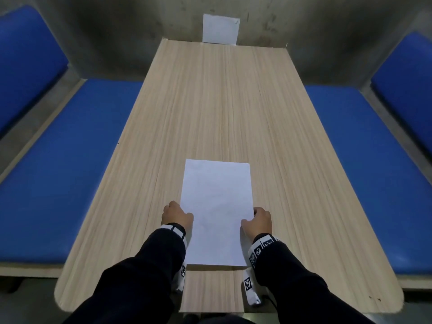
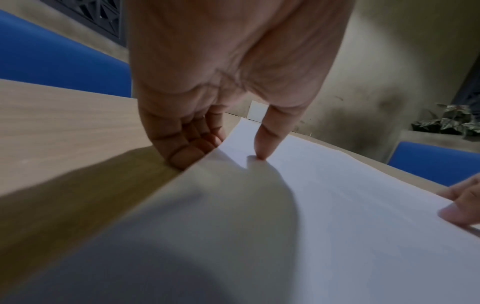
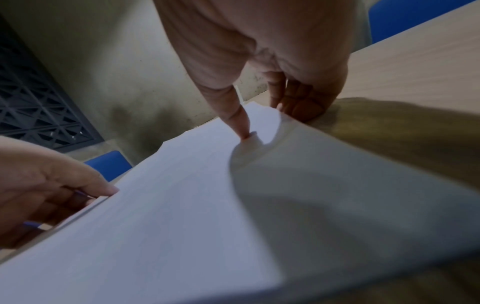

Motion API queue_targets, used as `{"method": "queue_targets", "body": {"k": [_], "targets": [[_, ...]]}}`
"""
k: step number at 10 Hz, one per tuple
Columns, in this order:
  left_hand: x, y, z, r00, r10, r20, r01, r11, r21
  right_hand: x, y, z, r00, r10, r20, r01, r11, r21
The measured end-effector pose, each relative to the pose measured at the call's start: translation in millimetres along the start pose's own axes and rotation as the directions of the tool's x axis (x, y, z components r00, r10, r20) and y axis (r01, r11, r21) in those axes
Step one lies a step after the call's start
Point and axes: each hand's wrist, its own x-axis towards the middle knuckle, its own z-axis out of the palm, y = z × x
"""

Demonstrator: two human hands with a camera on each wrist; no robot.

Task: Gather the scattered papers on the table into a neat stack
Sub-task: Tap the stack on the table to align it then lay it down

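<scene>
The stack of papers (image 1: pixel 216 213) lies squared on the near end of the wooden table (image 1: pixel 210 108). The left hand (image 1: pixel 177 215) grips its left edge, thumb on top and fingers curled beneath. The right hand (image 1: pixel 258 221) grips the right edge likewise. Blue benches (image 1: pixel 70 160) flank the table; a white sheet (image 1: pixel 221 28) hangs on the far wall.

The table (image 1: pixel 210 108) had a matt, light wood-grain surface with fine lengthwise streaks. The paper stack (image 1: pixel 216 213) was plain white, smooth and matt, its top sheet unprinted. The bench cushions (image 1: pixel 70 160) were covered in a smooth blue material, and the wall (image 1: pixel 117 24) was rough, stained grey concrete.
</scene>
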Motion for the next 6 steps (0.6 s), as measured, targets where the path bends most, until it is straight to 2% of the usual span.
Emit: {"method": "queue_targets", "body": {"k": [4, 5, 6], "targets": [[-3.3, 6.5, -2.8, 0.999, -0.039, 0.025, 0.039, 0.999, -0.004, 1.9, -3.9, -5.1, 0.998, 0.047, 0.044, -0.048, 0.999, 0.02], [-8.5, 2.5, -25.5, 1.0, -0.013, -0.026, 0.011, 0.996, -0.089, -6.5, -5.0, -27.5, 0.999, 0.018, 0.035, -0.021, 0.996, 0.09], [-22.8, -25.1, -54.7, 0.985, 0.112, -0.128, -0.133, 0.977, -0.169, -26.6, 13.5, -67.5, 0.997, -0.068, 0.026, 0.061, 0.978, 0.201]]}}
